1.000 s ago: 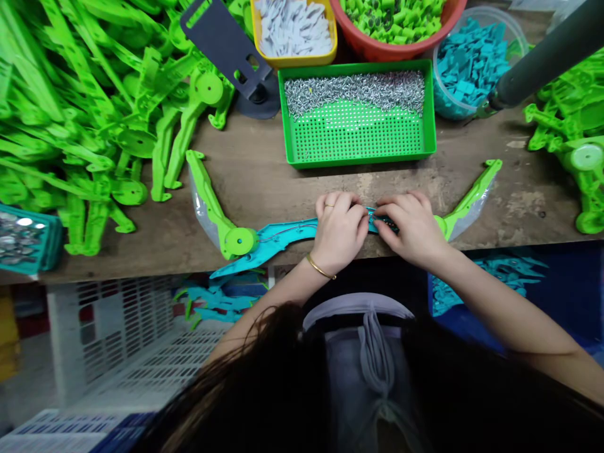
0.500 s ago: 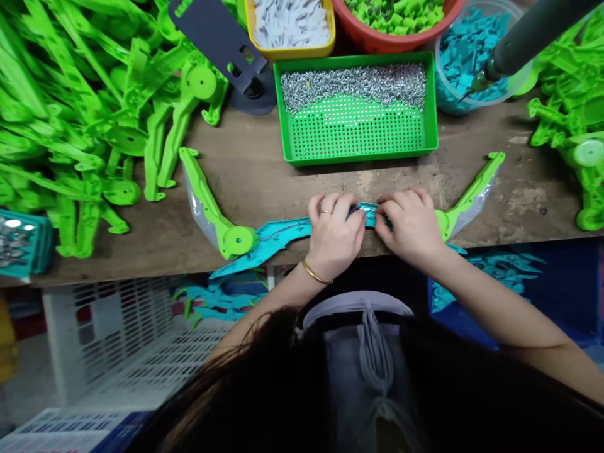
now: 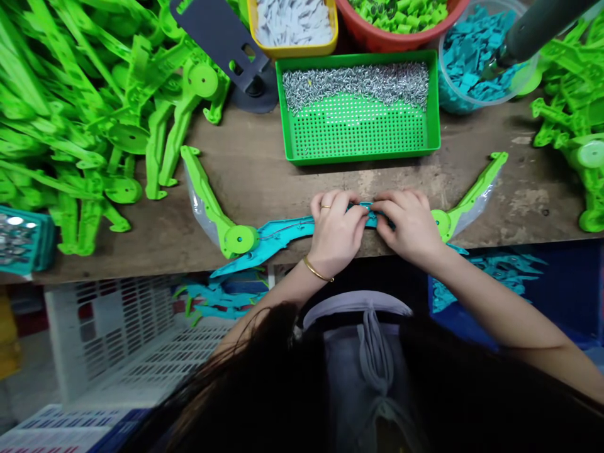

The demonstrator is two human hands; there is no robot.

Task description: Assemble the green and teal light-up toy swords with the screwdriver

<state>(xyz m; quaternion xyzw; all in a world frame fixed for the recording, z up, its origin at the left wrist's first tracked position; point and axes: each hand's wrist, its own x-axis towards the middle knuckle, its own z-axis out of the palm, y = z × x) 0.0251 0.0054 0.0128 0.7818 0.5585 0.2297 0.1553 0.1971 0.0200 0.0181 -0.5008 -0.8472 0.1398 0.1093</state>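
Note:
A bow-shaped plastic toy lies along the front edge of the bench, with a blue middle body (image 3: 283, 236) and a green arm at each end. The left green arm (image 3: 207, 195) and the right green arm (image 3: 474, 189) slant up and outward. A thin dark wire runs along the blue body. My left hand (image 3: 337, 229), with a ring and a gold bangle, is closed on the middle of the body. Close beside it, my right hand (image 3: 406, 223) grips the same body with bent fingers. Their fingertips nearly meet, and what lies under them is mostly hidden.
Beyond the hands stands a green perforated tray (image 3: 361, 154) of small screws. Behind are a yellow bin (image 3: 297, 51), a red bowl (image 3: 401, 41) and a clear tub (image 3: 455, 104). A dark tool (image 3: 542, 34) hangs at upper right. Green parts (image 3: 70, 113) pile up left.
The fingertips of both hands have shifted slightly over the middle of the blue body, and the gap between them is narrower. The toy stays in place; the whole view has moved a little.

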